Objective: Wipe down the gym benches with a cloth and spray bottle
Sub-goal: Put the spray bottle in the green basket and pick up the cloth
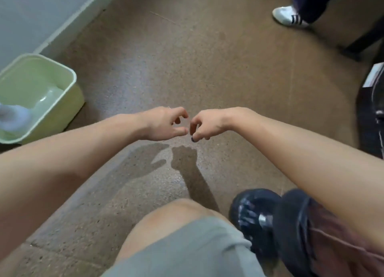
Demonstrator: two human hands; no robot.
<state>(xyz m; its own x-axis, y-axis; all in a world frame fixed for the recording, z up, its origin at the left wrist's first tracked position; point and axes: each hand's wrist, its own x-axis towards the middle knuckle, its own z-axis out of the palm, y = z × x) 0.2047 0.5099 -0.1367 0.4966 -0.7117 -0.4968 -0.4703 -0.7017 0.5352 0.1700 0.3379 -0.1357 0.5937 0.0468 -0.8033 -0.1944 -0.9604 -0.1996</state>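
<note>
My left hand (166,124) and my right hand (204,124) hang side by side over the brown speckled floor (187,58), fingertips almost meeting. The fingers of both are loosely curled and nothing is in either hand. No cloth, spray bottle or bench surface shows clearly. A pale green plastic tub (68,94) stands at the left by the wall, holding a whitish, blurred object (12,116) that I cannot identify.
My bent knee in grey shorts (187,245) and a dark shoe (253,218) fill the bottom. Another person's white striped shoe (288,17) and dark trouser leg stand top right. Dark equipment (372,110) lines the right edge. A grey wall (31,11) runs along the top left.
</note>
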